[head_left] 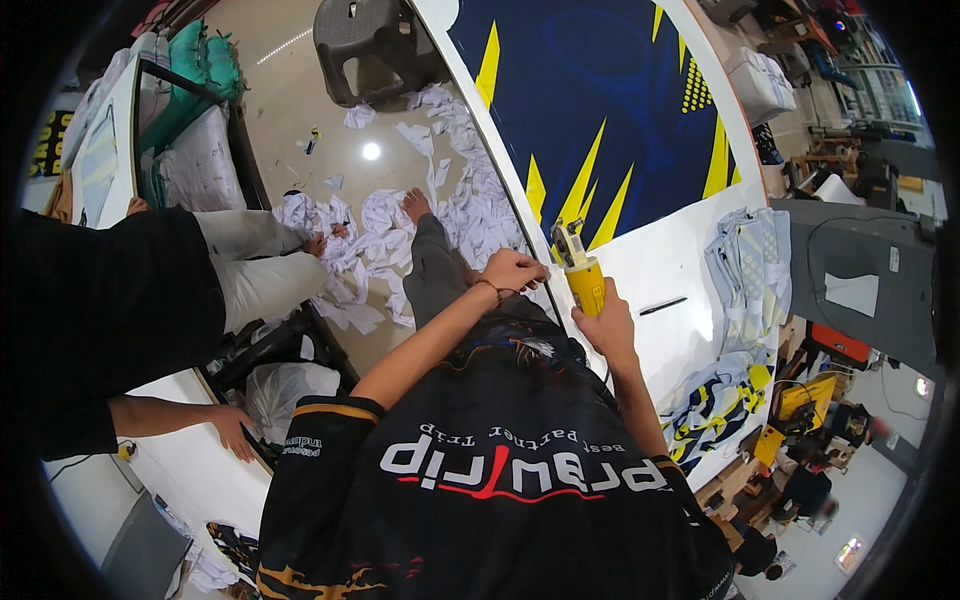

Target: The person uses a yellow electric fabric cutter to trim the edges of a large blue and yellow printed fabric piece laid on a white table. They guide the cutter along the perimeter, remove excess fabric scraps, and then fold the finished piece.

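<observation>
My right hand [610, 326] is wrapped round the yellow body of an electric fabric cutter [590, 286]. The cutter's metal head lies at the near edge of a navy fabric sheet [590, 90] printed with yellow spikes. To the left of the cutter, my left hand [513, 270] is at the table's edge, its fingers bent and drawn together. Whatever those fingers may hold is too small or hidden to make out. Both the fabric and the cutter are on the white table [655, 268].
A black pen [662, 305] lies right of the cutter. Folded pale fabric [742, 275] and patterned pieces [715, 405] are stacked along the table's right side. White scraps [370, 240] litter the floor near a grey stool [375, 50]. Another person [120, 310] stands at left, hand on a second table.
</observation>
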Available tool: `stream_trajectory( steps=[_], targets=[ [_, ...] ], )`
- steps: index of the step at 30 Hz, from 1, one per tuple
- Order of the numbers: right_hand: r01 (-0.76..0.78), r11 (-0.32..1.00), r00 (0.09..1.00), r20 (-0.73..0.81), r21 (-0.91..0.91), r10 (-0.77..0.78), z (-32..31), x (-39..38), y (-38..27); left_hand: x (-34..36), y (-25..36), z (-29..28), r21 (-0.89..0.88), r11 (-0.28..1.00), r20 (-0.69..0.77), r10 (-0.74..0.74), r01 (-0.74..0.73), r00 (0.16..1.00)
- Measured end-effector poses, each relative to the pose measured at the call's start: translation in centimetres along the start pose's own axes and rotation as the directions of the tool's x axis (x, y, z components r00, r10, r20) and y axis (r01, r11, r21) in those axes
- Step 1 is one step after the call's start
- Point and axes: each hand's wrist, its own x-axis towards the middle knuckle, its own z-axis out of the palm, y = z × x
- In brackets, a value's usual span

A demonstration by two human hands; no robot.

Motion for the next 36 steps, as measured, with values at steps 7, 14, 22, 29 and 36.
stream_trajectory(
  steps=[7, 14, 22, 29, 36],
  targets=[
    [0.013, 1.0, 1.0, 0.0, 0.009, -0.013, -0.3, 0.4, -0.5, 0.6, -0.4, 1.0, -0.11, 0.992, -0.005, -0.068, 0.067, 0.998],
    [0.022, 1.0, 1.0, 0.003, -0.014, -0.022, -0.3, 1.4, -0.7, 0.7, -0.5, 1.4, -0.169, 0.985, -0.035, -0.033, 0.027, 0.999],
    [0.012, 1.0, 1.0, 0.016, 0.001, -0.012, -0.8, 2.1, -1.5, 0.5, 0.3, 3.5, -0.22, 0.975, -0.225, -0.045, -0.006, 0.973],
    [-0.006, 1.0, 1.0, 0.03, -0.009, 0.006, -0.7, 2.4, -1.7, 0.3, 1.9, 4.3, -0.324, 0.946, -0.329, -0.116, 0.003, 0.937],
    [-0.008, 1.0, 0.999, 0.042, -0.017, 0.009, -1.0, 2.6, -2.1, 1.4, 1.4, 4.3, -0.384, 0.923, -0.34, -0.115, -0.026, 0.933]
  ],
)
